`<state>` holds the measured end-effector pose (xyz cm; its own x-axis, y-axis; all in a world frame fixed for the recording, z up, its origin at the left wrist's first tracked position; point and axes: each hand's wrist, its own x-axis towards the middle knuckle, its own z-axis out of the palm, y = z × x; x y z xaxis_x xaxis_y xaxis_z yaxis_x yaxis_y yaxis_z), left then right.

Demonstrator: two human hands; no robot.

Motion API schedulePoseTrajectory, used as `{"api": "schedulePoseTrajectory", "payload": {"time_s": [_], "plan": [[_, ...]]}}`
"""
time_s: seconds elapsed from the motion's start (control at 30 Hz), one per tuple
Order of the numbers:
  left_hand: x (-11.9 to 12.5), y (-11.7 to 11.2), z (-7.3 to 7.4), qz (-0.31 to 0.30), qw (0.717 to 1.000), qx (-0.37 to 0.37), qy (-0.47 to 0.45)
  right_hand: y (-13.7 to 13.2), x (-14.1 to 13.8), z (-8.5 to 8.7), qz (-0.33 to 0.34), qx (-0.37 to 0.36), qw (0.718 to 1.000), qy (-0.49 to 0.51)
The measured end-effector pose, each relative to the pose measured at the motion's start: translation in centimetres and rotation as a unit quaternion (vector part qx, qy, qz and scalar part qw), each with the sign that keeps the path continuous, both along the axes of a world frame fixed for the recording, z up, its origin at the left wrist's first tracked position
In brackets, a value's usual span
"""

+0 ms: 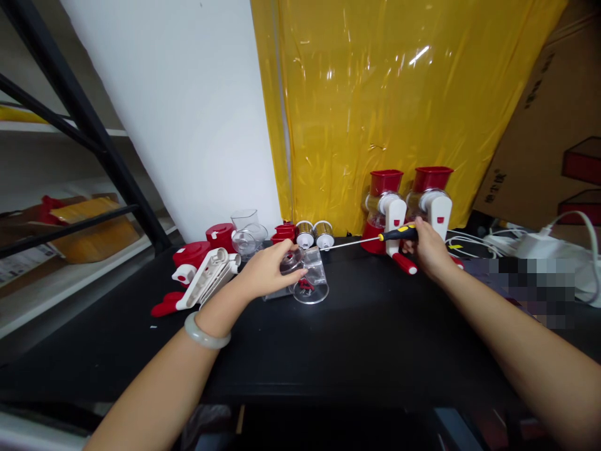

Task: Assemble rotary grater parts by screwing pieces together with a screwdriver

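My left hand, with a pale bangle at its wrist, has its thumb and fingers around the round neck of a clear plastic grater housing. The housing lies on the black table, and small red pieces show through its round end. My right hand is closed on the black and yellow handle of a screwdriver. Its metal shaft points left, with the tip near the top of the housing. Directly behind my right hand stand two red and white rotary graters, upright side by side.
Two metal grater drums and red plastic parts sit behind the housing. To the left lie another clear housing, red bases and white crank arms. White cables and a charger lie at right; yellow-wrapped material stands behind.
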<state>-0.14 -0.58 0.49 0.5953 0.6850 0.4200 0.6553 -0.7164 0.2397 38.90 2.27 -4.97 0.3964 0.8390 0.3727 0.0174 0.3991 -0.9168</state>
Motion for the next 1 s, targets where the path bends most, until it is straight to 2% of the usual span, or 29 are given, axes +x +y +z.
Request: {"api": "schedulePoseTrajectory", "payload": {"time_s": [0.1, 0.3, 0.5, 0.67, 0.87, 1.0], "plan": [[-0.03, -0.01, -0.01, 0.002, 1.000, -0.001, 0.001, -0.08, 0.01, -0.09, -0.012, 0.002, 1.000, -0.004], [-0.03, -0.08, 0.11, -0.003, 1.000, 0.003, -0.002, 0.04, -0.14, 0.17, 0.002, -0.044, 0.997, 0.064], [0.01, -0.11, 0.13, -0.005, 1.000, 0.005, -0.005, -0.07, -0.62, 0.20, 0.024, -0.010, 0.991, 0.134], [0.01, -0.08, 0.13, -0.011, 1.000, 0.012, -0.009, -0.02, -0.53, 0.27, 0.017, -0.022, 0.993, 0.116], [0.05, -0.13, 0.15, -0.006, 1.000, 0.005, -0.009, -0.33, -0.54, 0.44, -0.010, -0.011, 0.999, 0.044], [0.01, -0.08, 0.08, -0.010, 1.000, 0.014, -0.010, -0.62, -0.87, 0.72, -0.003, -0.032, 0.997, 0.069]]}}
